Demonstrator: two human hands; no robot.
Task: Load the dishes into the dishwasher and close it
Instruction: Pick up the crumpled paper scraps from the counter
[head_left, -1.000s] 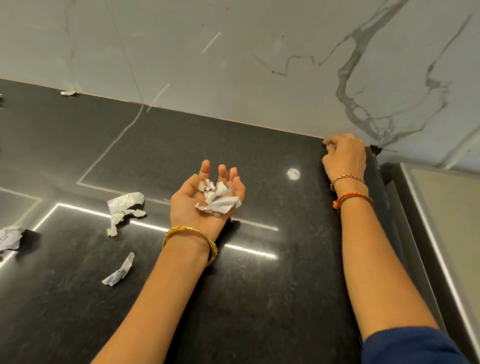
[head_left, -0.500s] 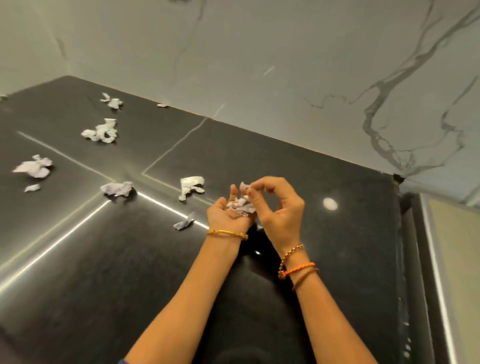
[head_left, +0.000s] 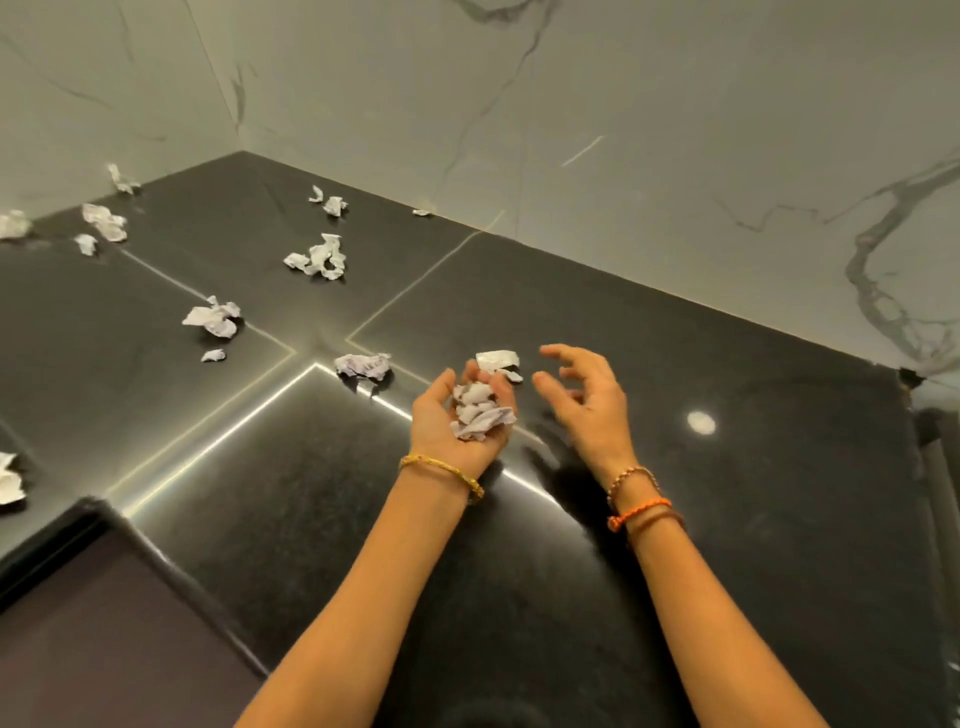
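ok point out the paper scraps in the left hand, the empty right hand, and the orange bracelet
paper scraps (head_left: 480, 415), head view, middle of the pile
right hand (head_left: 587, 402), head view, palm
orange bracelet (head_left: 639, 513), head view, band on the wrist

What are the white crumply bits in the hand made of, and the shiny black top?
The crumpled scraps cupped in the left hand look like thin white paper: matte, creased, some faintly printed. The black countertop looks like polished stone, perhaps granite: finely speckled and glossy, mirroring the lights, though it may be engineered.

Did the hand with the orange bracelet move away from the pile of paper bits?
Yes. The right hand was pinching at the paper scraps in the left hand half a second ago; now it is apart from them, open, on the side toward the round light spot on the countertop.
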